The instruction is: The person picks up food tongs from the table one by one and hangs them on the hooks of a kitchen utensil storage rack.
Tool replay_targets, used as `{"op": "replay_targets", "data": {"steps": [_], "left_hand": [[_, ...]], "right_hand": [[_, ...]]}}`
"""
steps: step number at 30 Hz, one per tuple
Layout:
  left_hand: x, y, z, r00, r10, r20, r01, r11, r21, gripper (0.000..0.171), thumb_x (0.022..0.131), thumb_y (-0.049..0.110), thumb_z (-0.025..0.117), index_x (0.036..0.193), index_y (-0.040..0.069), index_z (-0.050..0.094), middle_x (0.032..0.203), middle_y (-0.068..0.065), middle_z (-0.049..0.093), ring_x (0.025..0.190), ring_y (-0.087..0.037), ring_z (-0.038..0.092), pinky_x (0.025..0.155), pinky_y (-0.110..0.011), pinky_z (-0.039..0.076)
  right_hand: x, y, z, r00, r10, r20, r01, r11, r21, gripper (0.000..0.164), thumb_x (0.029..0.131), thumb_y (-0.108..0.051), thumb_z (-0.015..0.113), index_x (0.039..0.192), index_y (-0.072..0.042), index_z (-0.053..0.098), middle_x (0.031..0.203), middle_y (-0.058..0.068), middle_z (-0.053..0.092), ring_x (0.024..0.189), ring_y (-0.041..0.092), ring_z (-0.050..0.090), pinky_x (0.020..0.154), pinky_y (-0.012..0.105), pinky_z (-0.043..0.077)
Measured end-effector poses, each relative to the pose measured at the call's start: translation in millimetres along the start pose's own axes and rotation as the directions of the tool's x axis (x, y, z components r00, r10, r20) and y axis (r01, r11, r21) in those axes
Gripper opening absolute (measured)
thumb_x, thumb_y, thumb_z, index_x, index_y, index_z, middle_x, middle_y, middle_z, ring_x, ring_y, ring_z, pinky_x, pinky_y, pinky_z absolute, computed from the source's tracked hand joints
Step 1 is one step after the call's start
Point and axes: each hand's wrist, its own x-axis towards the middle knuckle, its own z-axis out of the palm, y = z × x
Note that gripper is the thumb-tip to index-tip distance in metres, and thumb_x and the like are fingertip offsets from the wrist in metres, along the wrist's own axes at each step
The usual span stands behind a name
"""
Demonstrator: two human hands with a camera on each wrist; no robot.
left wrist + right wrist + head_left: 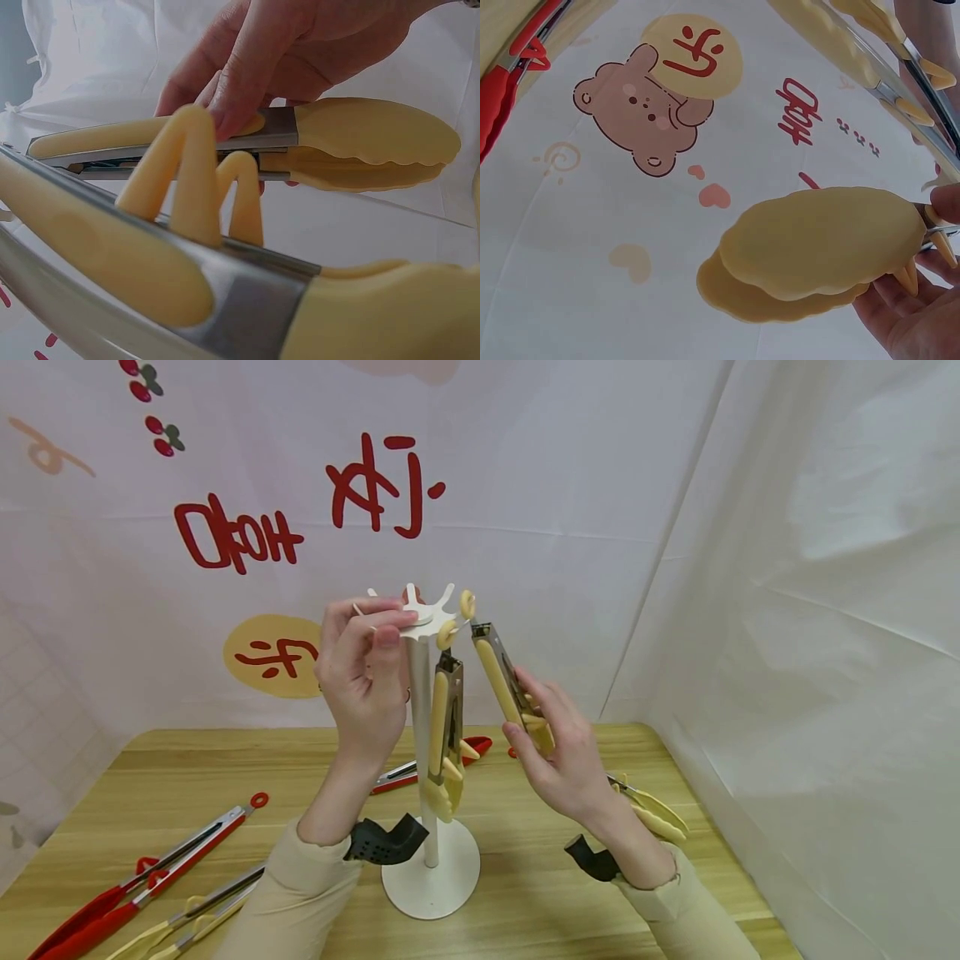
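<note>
Gripping hand, right: the person's right hand (558, 752) curls thumb and fingers round the lower part of one pair of yellow-handled tongs (491, 664), so it is closed about as far as the tongs' width allows.
Held tongs: slanting beside the rack's top, hanging loop (472, 606) uppermost at one rack arm; whether the loop is over that arm I cannot tell. In the left wrist view the scalloped yellow heads stand slightly apart.
Steadying hand, left: the left hand (363, 668) is raised to the rack's top, thumb and bent fingers pinching near the centre.
White rack: a white hanging rack (421, 735) stands upright on a round base (431, 897), its short arms spread out at the top.
Hanging tongs: a second yellow pair (438, 718) hangs by its ring from a rack arm, heads down, between pole and right hand.
Wooden table: on the wooden table (510, 893), red tongs (135, 897) and another yellow pair (198, 906) lie to the left; more red tongs (393, 783) lie behind the pole; a further yellow pair (658, 810) lies beyond the right forearm.
Cloth backdrop: white cloth (540, 577) printed with red characters and cherries; the right wrist view shows a brown bear (622, 112).
Sleeves: cream, black mounts at both wrists.
</note>
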Motion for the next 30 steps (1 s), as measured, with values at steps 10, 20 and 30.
{"op": "replay_targets", "data": {"steps": [10,20,30], "left_hand": [[0.6,0.4,-0.1,1.0,0.003,-0.006,-0.003,1.0,-0.004,0.071,0.101,0.063,0.057,0.098,-0.007,0.071,0.107,-0.023,0.063,0.111,-0.006,0.059,0.088,-0.016,0.051],[1.1,0.6,0.8,1.0,0.003,-0.009,-0.003,1.0,-0.01,0.069,0.101,0.061,0.058,0.097,-0.006,0.072,0.106,-0.017,0.065,0.11,-0.006,0.059,0.089,-0.018,0.05],[0.8,-0.6,0.4,1.0,0.01,-0.014,-0.01,1.0,-0.002,0.068,0.101,0.062,0.057,0.096,-0.005,0.072,0.106,-0.006,0.067,0.11,-0.004,0.059,0.087,-0.018,0.05]], "right_hand": [[-1.6,-0.9,2.9,1.0,0.011,0.017,-0.011,1.0,0.01,0.067,0.091,0.004,0.071,0.154,-0.002,0.048,0.12,0.017,0.067,0.1,0.024,0.065,0.086,0.038,0.061],[-5.4,-0.6,7.1,0.999,0.021,0.03,-0.021,0.999,0.026,0.066,0.091,0.004,0.071,0.153,-0.002,0.048,0.117,0.016,0.066,0.098,0.025,0.067,0.085,0.04,0.063],[-9.7,-0.1,17.2,0.999,0.004,0.035,-0.006,0.998,0.064,0.067,0.092,0.003,0.071,0.154,-0.001,0.047,0.126,0.017,0.066,0.1,0.025,0.068,0.083,0.038,0.065]]}}
